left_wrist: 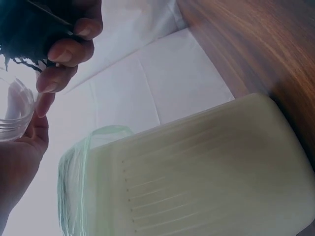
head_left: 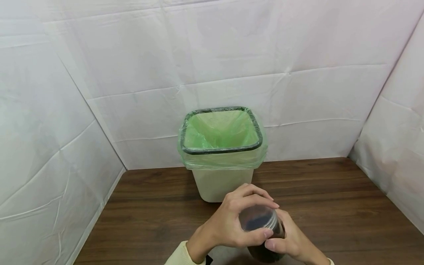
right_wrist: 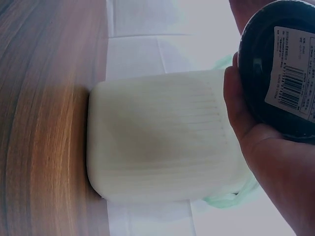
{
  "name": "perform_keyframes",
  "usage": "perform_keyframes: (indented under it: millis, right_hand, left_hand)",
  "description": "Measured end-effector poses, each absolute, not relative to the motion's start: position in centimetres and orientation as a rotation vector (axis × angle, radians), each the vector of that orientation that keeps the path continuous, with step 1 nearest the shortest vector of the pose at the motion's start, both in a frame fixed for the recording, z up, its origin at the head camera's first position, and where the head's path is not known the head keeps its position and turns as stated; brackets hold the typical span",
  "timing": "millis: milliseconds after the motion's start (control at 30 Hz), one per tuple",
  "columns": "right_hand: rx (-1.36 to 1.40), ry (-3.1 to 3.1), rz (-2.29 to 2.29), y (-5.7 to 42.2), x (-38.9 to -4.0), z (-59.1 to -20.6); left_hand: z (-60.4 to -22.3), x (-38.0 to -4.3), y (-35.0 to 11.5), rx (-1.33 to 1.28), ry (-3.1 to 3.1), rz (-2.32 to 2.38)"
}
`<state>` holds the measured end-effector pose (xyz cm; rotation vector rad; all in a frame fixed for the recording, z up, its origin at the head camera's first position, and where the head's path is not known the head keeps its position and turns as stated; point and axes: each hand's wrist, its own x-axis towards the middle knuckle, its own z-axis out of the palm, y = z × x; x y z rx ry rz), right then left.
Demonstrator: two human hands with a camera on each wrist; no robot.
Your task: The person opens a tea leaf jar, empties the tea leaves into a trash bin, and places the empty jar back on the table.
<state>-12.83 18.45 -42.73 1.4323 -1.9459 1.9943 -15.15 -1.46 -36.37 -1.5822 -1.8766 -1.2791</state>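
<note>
A clear plastic jar [head_left: 265, 254] with dark, stringy contents is held between both hands above the front of the table. My left hand [head_left: 233, 217] curves its fingers and thumb round the transparent, ridged top of the jar. Lower down, my right hand [head_left: 294, 239] grips the dark body, its thumb close to the left thumb. In the left wrist view the right fingers [left_wrist: 64, 54] wrap the dark part, above the see-through neck [left_wrist: 17, 110]. The right wrist view shows the jar's round base [right_wrist: 256, 64], bearing a white barcode label [right_wrist: 293, 73].
A cream waste bin [head_left: 222, 180] stands behind the hands on the dark wooden table [head_left: 149, 209]. Its green liner bag [head_left: 218, 134] folds out over the dark rim ring. White cloth walls [head_left: 225, 48] enclose the back and both sides.
</note>
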Motion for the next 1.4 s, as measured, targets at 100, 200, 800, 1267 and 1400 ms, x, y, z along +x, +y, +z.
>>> perform_keyframes:
  millis: [100,200,800,1267,1400]
  right_hand:
    - [1.409,-1.958,1.974,18.34,-12.77,-42.59]
    - [1.373,-1.974,1.961,18.27,-12.65,-42.4]
    - [1.202,-2.077,1.855,17.87,-12.36,-41.78]
    - [1.15,-2.131,1.771,17.99,-12.3,-41.9]
    - [1.14,-2.139,1.74,18.05,-12.25,-41.95]
  left_hand:
    - [-36.43,-15.03,-1.4,-1.539,-1.89,-1.279]
    - [-36.51,-14.92,-1.34,-1.488,-1.898,-1.281]
    - [-37.02,-14.88,-1.4,-1.342,-1.892,-1.338]
    - [-37.2,-14.84,-2.06,-1.306,-1.906,-1.364]
    - [-37.22,-14.77,-2.17,-1.32,-1.909,-1.367]
